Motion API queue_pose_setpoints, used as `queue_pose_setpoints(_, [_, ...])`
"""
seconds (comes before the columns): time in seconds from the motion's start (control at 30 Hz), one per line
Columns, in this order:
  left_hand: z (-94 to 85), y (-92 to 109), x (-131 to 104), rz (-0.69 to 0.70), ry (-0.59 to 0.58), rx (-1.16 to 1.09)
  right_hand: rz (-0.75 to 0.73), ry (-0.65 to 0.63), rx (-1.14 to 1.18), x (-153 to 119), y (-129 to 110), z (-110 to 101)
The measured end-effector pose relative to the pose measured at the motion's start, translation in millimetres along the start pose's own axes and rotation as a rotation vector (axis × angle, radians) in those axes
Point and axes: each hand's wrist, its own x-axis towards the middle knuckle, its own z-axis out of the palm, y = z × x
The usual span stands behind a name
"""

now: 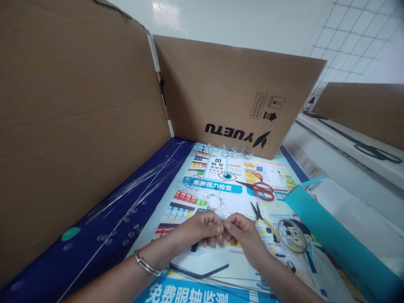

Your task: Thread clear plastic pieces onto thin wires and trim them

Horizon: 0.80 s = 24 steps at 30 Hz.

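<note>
Left fingers (213, 230) and right fingers (232, 228) pinch thin wire (221, 235) near pliers (259, 216).

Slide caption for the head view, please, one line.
Left hand and right hand pinched close together over a printed sheet, red-handled scissors and pliers nearby.

Scissors (255, 186), pliers (259, 216) on printed sheet (241, 202)

- The one head-worn camera looks from the person's own eye level, forward and steeply enough down to take in the printed sheet (240, 166).
- It sits near the work: the left hand (205, 229) and right hand (240, 229) show large between 5 and 6 o'clock, forearms entering from 7 and 5.
- Its wide view reaches a side panel (78, 105) towards 9, a back panel (233, 88) near 1, the wall (236, 21) at 12.
</note>
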Motion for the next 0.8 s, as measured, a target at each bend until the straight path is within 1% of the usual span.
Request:
queue_pose_setpoints(0.2, [5.7,-6.2,1.6,0.001,0.024,0.030,0.022,-0.002,-0.074,0.1,-0.8,3.2])
queue_pose_setpoints(0.33, [5.9,-4.4,1.4,0.012,0.054,0.079,0.008,-0.024,-0.100,-0.6,-1.6,3.0])
queue_pose_setpoints(0.53, [3.8,-1.5,1.2,0.001,0.045,0.281,-0.043,-0.060,-0.161,0.3,5.9,1.6])
queue_pose_setpoints(0.67, [3.1,-4.1,2.0,0.075,0.047,0.495,-0.078,-0.088,-0.268,-0.1,8.3,-2.1])
queue_pose_setpoints(0.7, [3.0,-4.5,2.4,0.084,0.036,0.519,-0.075,-0.102,-0.298,0.0,8.1,-3.7])
queue_pose_setpoints(0.73, [3.0,-4.6,2.8,0.084,0.000,0.537,-0.068,-0.112,-0.326,0.3,7.6,-5.5])
queue_pose_setpoints(0.8, [3.2,-4.2,3.2,0.056,-0.039,0.547,-0.039,-0.141,-0.355,1.1,6.9,-9.0])
